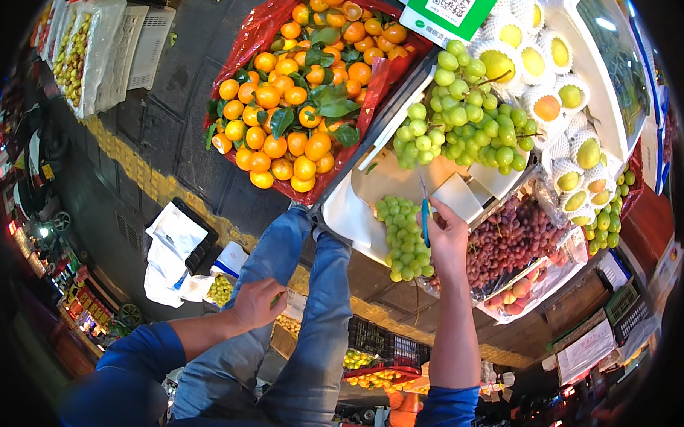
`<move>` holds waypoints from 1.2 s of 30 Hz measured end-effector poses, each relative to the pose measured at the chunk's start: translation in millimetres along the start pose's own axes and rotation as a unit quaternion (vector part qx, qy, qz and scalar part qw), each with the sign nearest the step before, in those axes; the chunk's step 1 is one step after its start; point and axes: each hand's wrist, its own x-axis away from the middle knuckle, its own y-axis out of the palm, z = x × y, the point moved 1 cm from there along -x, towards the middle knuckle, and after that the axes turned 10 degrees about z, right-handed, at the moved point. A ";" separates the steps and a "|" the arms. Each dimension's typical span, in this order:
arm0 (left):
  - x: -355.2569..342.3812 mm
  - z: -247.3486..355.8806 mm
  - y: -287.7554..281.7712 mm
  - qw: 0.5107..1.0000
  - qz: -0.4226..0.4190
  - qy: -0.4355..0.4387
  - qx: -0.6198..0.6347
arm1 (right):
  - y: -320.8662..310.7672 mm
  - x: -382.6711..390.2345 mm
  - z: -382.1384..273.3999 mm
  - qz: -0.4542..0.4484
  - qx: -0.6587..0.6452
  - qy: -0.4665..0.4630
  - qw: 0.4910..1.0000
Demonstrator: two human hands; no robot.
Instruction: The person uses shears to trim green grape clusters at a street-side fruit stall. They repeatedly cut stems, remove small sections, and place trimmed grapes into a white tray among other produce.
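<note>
My right hand [447,236] grips a pair of scissors [425,214] with blue handles, its blades pointing away from me over the white tray [351,221]. Just left of it, a bunch of green grapes [405,238] rests at the tray's near edge. A larger heap of green grapes [467,119] lies farther up, beyond the blades. Over my thigh, my left hand [256,304] is curled closed, and a small bit of green shows at its fingers, too small to name.
Oranges with leaves [285,102] fill a red-lined crate at upper left of the tray. Red grapes [509,241] sit right of my right hand. Net-wrapped fruit [536,60] and a green code sign [451,6] stand beyond. White bags [174,246] lie on the ground left.
</note>
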 end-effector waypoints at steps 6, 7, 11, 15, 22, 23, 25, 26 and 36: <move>-1.7 -1.6 0.5 1.000 -0.007 0.007 0.004 | -1.9 -23.0 11.2 0.052 -0.002 0.002 0.999; -1.6 -1.0 0.9 1.000 -0.005 0.007 0.004 | -3.6 -27.3 11.2 0.029 -0.022 -0.017 0.999; -2.7 -1.0 2.0 1.000 -0.029 0.004 0.001 | -9.5 -37.6 10.5 -0.036 -0.161 0.030 0.986; -4.0 -0.4 3.3 0.999 -0.040 0.012 -0.015 | -14.6 -40.0 12.9 -0.053 -0.161 0.050 0.984; -20.7 10.8 11.6 0.997 -0.058 0.017 -0.038 | -1.5 -39.6 35.1 -0.002 -0.207 0.032 0.978; -28.4 11.3 15.9 0.998 -0.051 0.022 -0.040 | 10.2 -35.3 38.2 0.033 -0.187 0.008 0.982; -37.5 15.8 23.1 0.998 -0.039 0.019 -0.050 | 27.9 -22.1 46.4 0.075 -0.154 0.018 0.985; -41.1 18.0 25.4 0.998 -0.031 0.013 -0.056 | 36.4 -15.4 47.5 0.128 -0.111 -0.034 0.985; -11.8 42.1 -3.7 0.969 -0.170 0.125 -0.130 | 82.5 -6.9 47.7 0.268 -0.020 -0.124 0.955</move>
